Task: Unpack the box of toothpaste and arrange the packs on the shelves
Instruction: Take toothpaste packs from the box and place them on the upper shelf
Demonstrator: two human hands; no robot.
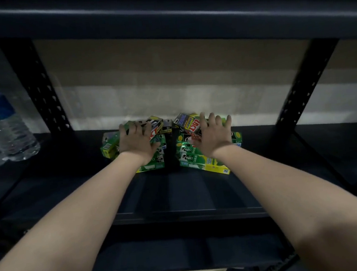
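Nearby: water bottles (2, 133) far L | shelf posts (302, 85) flank packs (198, 155)

Water bottles (2, 129) cut off at left edge; packs' middles (187, 149) under hands.

Dim, soft focus; edges bowed, dark shelf (178, 191) shadowed.

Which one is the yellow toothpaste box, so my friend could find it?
Look at the dark metal shelf and find the two piles of toothpaste packs at its back. Go to the pile under the right hand. The yellow toothpaste box lies at that pile's front right corner, nearest you; its neighbours are mostly green, and the tilted packs on top are red and black.
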